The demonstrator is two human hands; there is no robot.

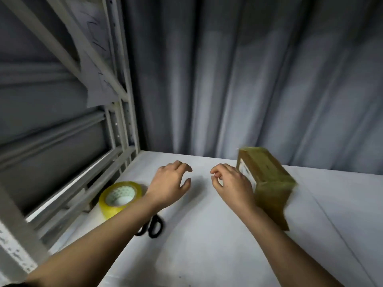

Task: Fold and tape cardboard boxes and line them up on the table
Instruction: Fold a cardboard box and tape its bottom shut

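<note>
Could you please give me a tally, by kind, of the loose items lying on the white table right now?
Cardboard box, taped: 1
Roll of yellowish tape: 1
Black-handled scissors, partly hidden under the left forearm: 1
Total: 3

Taped brown cardboard box (267, 181) on table (207, 235)

1 box (267, 183), 1 tape roll (119, 198), 1 scissors (154, 225)

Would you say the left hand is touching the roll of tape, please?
Apart. In the head view the left hand hovers with loosely curled fingers over bare table, while the roll of tape lies beside the forearm, further back toward the person.
</note>
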